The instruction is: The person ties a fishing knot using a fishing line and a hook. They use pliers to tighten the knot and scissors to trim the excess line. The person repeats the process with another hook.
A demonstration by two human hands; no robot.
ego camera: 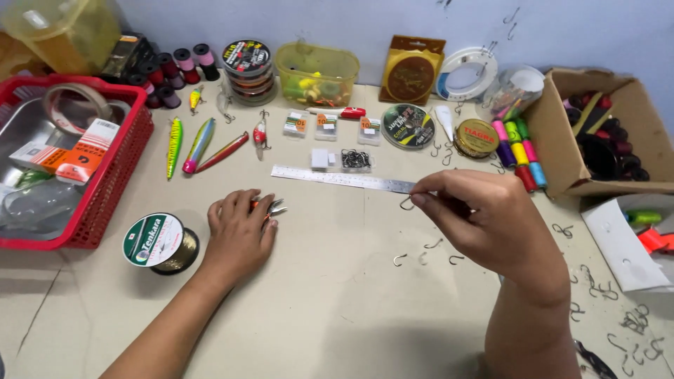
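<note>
While hooks lie loose on the tabletop (337, 309):
Right hand (484, 221): pinches 1 fish hook (406, 204) by the steel ruler (344, 179).
Left hand (239, 235): lies over pliers (272, 208), grip unclear.
Left: 3 hooks (428, 256) untouched.

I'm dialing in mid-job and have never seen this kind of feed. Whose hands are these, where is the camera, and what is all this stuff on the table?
There is no machine: one camera sits on a person's head and looks down at their own two bare hands over a table. The right hand pinches a small fish hook just below a steel ruler. The left hand lies on the table over a small tool, mostly hidden. Beside it stands a spool of line. More loose hooks lie under the right hand. Further back are colourful fishing lures, small hook packets, a red basket and a cardboard box.
</note>
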